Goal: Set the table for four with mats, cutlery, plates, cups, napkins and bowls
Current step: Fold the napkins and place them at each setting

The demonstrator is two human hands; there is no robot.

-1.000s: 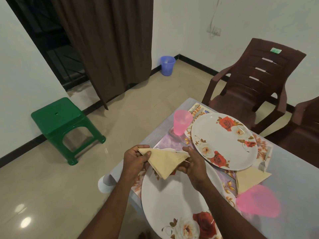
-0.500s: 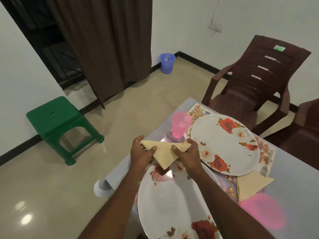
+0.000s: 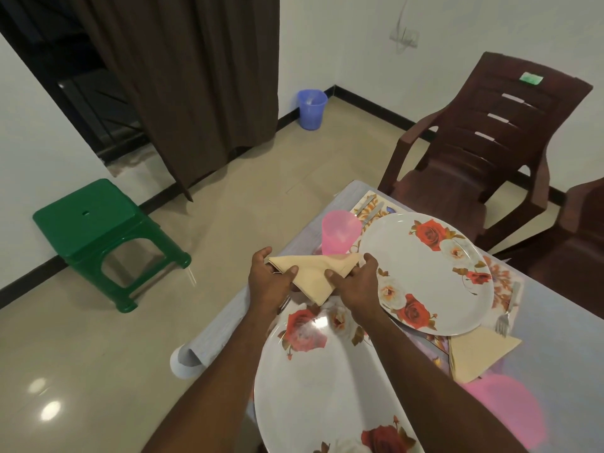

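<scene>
A beige napkin (image 3: 312, 276) folded into a triangle hangs between my left hand (image 3: 268, 280) and my right hand (image 3: 356, 282), each pinching one upper corner, point down. It is just beyond the top rim of the near rose-patterned plate (image 3: 320, 377). A second rose plate (image 3: 425, 273) lies on a floral mat (image 3: 500, 286) to the right. A pink cup (image 3: 340, 231) stands behind the napkin. A second folded napkin (image 3: 480, 353) lies below the far plate, a fork (image 3: 506, 312) beside it. Another pink cup (image 3: 510, 410) is blurred at the lower right.
Cutlery (image 3: 367, 209) lies on the mat's far corner. A brown plastic chair (image 3: 483, 152) stands at the table's far side, another (image 3: 585, 243) at the right edge. On the floor are a green stool (image 3: 98, 230) and a blue bin (image 3: 312, 108). A brown curtain (image 3: 196, 76) hangs behind.
Both hands have carried the napkin away from me, from above the near plate to beyond its top rim near the pink cup. The grip is the same.
</scene>
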